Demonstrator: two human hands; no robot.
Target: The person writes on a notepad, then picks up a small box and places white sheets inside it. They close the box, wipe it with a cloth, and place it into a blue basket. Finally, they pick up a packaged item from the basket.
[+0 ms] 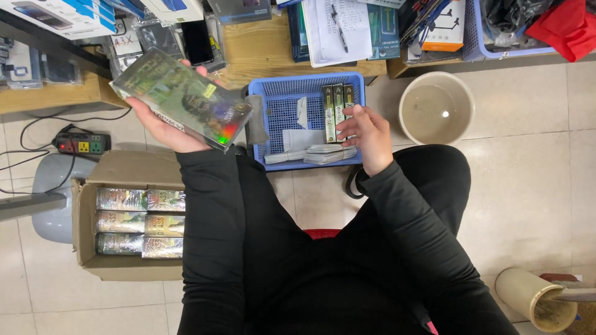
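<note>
Here, the left hand [162, 127] gripped a shiny packet [183, 99] while the right hand [366, 133] closed on slim boxes [338, 111] in the blue basket [273, 87]. Sorting seemed underway; seating them calls for care.

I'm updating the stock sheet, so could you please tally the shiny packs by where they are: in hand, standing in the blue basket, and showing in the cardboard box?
Shiny pack held in the left hand: 1
Packs standing on edge in the blue basket, at the right hand: 3
Packs showing in the cardboard box: 6
Total: 10
</note>
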